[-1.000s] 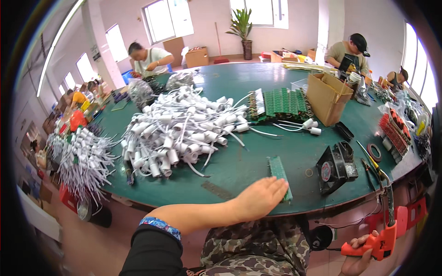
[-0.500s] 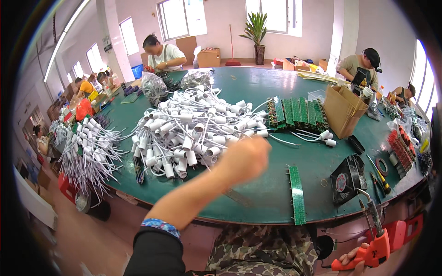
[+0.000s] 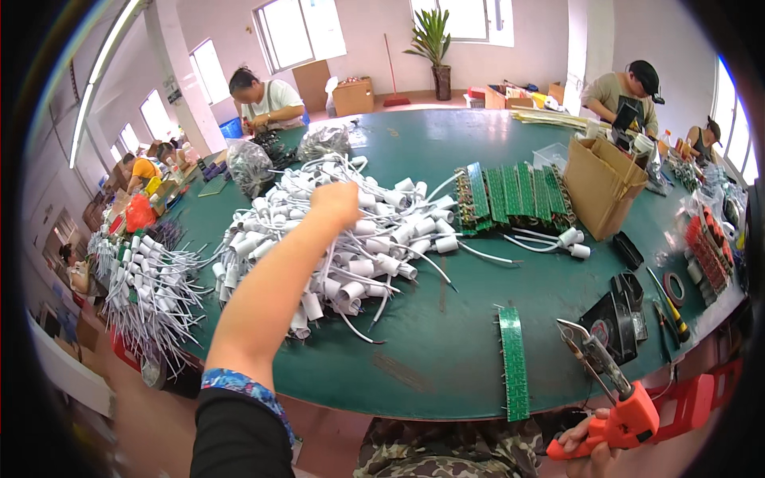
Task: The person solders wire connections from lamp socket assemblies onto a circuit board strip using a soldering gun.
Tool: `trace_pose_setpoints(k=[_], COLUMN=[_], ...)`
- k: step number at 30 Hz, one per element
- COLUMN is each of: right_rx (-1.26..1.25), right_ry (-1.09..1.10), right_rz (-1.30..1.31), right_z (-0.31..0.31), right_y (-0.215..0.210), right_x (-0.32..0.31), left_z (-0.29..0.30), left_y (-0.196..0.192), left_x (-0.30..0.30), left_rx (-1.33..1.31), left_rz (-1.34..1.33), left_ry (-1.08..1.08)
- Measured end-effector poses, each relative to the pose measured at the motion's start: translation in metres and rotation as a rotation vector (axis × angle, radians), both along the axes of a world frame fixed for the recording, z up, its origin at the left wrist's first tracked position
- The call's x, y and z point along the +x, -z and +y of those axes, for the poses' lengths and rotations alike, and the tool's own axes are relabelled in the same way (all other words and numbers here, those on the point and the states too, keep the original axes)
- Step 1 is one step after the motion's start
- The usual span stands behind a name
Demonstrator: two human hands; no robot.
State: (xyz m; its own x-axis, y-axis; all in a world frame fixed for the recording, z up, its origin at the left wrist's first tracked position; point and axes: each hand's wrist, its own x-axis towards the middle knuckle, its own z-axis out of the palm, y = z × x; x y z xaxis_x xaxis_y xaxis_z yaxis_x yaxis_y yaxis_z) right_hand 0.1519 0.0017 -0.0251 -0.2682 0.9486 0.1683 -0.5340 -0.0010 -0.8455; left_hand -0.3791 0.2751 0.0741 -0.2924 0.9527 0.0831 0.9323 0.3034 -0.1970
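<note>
**Around the green tabletop (image 3: 462, 319)**

At the back wall (image 3: 370, 40), a leafy potted plant (image 3: 436, 56) stands in front of a bright window (image 3: 478, 20), with a red broom (image 3: 396, 101) upright to its left. A person in a white top (image 3: 275, 103) bends over the far left edge, two cloudy plastic bags (image 3: 324, 143) nearby. Far right, a person in a dark cap (image 3: 625, 95) looks down. A brown cardboard box (image 3: 603, 191) stands on the right; nearer, a black fan (image 3: 615, 317) sits beside pliers (image 3: 663, 331), a yellow-and-black tool (image 3: 682, 327) and a tape roll (image 3: 668, 284).
</note>
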Motion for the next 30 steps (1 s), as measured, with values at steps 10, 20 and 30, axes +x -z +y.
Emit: trace_pose_setpoints(k=[10,20,30], right_rx=[-0.017,0.042,-0.036], right_ry=[0.001,0.217,0.119], right_rz=[0.068,-0.087,-0.109], right_z=[0.0,-0.013,-0.001], right_y=[0.006,0.035,0.04], right_x=[0.011,0.037,0.025], left_z=[-0.092,-0.14,-0.13], left_y=[-0.027,0.069,0.107], left_x=[0.087,0.193,0.209], left_rx=[0.397,0.057,0.014], left_rz=[-0.716,-0.738,-0.762], left_ry=[0.598,0.698,0.725])
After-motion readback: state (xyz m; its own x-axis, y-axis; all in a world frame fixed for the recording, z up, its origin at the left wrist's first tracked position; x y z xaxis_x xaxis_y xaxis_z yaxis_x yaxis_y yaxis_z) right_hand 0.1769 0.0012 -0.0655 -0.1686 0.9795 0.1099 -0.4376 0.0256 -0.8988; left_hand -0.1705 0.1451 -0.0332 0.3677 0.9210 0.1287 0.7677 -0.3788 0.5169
